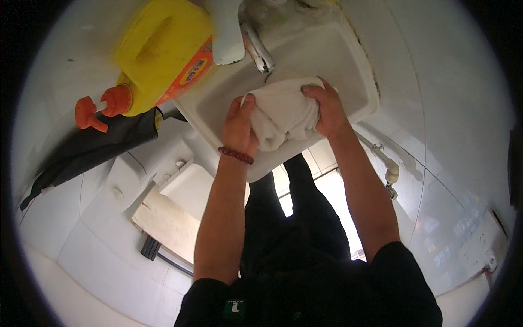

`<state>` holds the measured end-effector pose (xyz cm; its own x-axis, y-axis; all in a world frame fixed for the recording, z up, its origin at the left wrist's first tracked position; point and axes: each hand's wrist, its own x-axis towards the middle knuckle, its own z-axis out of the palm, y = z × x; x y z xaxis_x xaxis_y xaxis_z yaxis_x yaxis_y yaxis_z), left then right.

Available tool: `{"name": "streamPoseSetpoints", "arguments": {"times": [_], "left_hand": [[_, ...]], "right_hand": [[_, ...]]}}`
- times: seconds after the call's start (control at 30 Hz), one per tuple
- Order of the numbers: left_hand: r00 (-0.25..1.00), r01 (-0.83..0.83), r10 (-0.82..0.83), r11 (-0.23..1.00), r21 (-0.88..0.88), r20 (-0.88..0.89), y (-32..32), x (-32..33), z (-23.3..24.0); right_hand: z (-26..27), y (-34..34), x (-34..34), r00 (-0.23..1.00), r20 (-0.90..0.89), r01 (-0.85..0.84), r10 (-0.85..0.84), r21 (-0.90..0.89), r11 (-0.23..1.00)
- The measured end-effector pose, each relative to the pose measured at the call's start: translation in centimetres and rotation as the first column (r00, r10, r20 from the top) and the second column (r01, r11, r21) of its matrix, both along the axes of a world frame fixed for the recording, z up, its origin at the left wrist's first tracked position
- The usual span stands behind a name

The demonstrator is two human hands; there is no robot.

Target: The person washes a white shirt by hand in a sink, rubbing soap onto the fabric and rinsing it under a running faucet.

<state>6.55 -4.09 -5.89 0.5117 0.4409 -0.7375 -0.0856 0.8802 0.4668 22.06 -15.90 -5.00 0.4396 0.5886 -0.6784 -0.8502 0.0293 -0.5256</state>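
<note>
Between my two hands hangs a white cloth (282, 110), spread out and sagging in folds at its lower edge. My left hand (240, 126), with a dark red bead bracelet (235, 155) at the wrist, pinches the cloth's left side under the thumb. Its right side is gripped by my right hand (327, 107), thumb on top. The cloth is over a white washbasin (347, 61), just in front of the chrome faucet spout (258, 49). No running water can be made out. Parts of my fingers are hidden behind the fabric.
A large yellow pump bottle (163, 53) with a red pump head (92, 114) stands left of the basin, beside a pale container (228, 32). Below it hangs a black cloth item (102, 143). A wall pipe (386, 163) runs at the right. A wooden board (167, 216) lies lower left.
</note>
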Motion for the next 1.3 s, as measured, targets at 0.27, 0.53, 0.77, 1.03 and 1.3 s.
{"name": "streamPoseSetpoints", "arguments": {"times": [0.27,0.53,0.77,1.03,1.3], "left_hand": [[0.996,0.070,-0.080,0.975,0.210,0.042,1.0,-0.3,0.9],[0.991,-0.028,0.067,0.950,0.312,-0.116,1.0,-2.3,0.6],[0.961,0.268,-0.226,0.897,0.351,-0.157,1.3,-6.1,1.8],[0.981,0.105,-0.108,0.994,0.028,0.159,0.5,-2.5,0.9],[0.982,0.185,-0.190,0.915,0.357,-0.023,3.1,1.2,0.8]], "right_hand": [[2.3,0.7,-0.1,0.982,0.188,0.012,-0.005,-0.039,0.999],[3.6,1.3,-3.0,0.836,0.527,0.068,0.150,-0.371,0.926],[6.6,-0.5,-1.4,0.481,0.801,0.095,0.358,-0.453,0.886],[20.6,8.4,-2.4,0.767,0.567,-0.194,0.300,-0.241,0.951],[20.1,8.9,-1.4,0.588,0.759,-0.162,0.280,-0.228,0.960]]}}
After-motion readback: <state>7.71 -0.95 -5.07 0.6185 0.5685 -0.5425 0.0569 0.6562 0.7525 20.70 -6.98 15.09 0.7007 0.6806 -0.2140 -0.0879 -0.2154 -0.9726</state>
